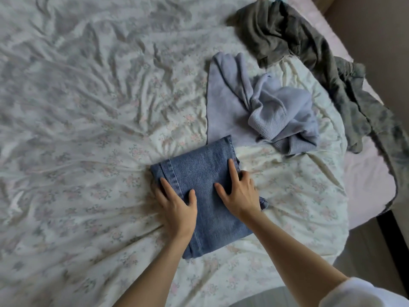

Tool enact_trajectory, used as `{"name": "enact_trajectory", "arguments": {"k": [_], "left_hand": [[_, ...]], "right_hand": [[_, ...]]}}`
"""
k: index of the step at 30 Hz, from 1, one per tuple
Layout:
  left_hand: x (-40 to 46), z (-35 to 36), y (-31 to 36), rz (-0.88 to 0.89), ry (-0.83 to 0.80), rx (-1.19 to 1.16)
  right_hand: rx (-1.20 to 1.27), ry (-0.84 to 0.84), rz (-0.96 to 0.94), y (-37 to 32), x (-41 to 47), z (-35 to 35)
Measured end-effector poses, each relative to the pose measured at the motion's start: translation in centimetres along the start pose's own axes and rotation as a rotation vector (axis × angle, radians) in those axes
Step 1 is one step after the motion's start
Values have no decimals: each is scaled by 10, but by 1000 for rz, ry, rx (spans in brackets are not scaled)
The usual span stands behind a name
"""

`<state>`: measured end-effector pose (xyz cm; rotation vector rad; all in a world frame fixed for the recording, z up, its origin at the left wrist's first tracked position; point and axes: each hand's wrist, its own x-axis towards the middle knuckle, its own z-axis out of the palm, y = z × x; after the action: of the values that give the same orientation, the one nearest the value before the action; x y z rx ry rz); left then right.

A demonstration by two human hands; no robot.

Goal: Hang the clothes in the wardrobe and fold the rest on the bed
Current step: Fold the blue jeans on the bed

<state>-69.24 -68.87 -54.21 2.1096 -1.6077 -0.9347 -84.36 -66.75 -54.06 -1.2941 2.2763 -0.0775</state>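
The folded jeans lie on the bed, directly under both hands. The left hand presses the near-left edge of the bundle with its thumb on top; the other fingers drop over the edge, so whether they curl under cannot be told. The right hand lies flat on top with spread fingers, grasping nothing.

Risks:
1. The denim appears stiff. If pressure is lifted unevenly, the top layer will likely spring open.
2. The quilt is soft and creased. A bundle slid across it may drag and skew the fold.
3. The far corner of the jeans overlaps the lilac sweater. Lifting either item may disturb the other.

Clearance: open bedding lies left of the left hand. Beyond the right hand, the sweater and olive garment lie toward the bed edge.
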Motion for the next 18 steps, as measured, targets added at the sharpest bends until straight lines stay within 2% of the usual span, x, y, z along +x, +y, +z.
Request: {"name": "enact_trajectory", "arguments": {"k": [4,7,10,14,18], "left_hand": [[-15,8,-5,14,34,24],[-19,9,-9,-73,69,-54],[-17,6,-9,-133,36,-118],[-12,1,-7,-128,16,-201],[-16,-7,7,-96,98,-231]], "right_hand": [[-31,73,-97,4,-6,3],[37,49,-49,6,-6,3],[37,16,-26,5,-5,0],[35,62,-76,-4,-12,-7],[46,137,-153,-19,-22,-20]]}}
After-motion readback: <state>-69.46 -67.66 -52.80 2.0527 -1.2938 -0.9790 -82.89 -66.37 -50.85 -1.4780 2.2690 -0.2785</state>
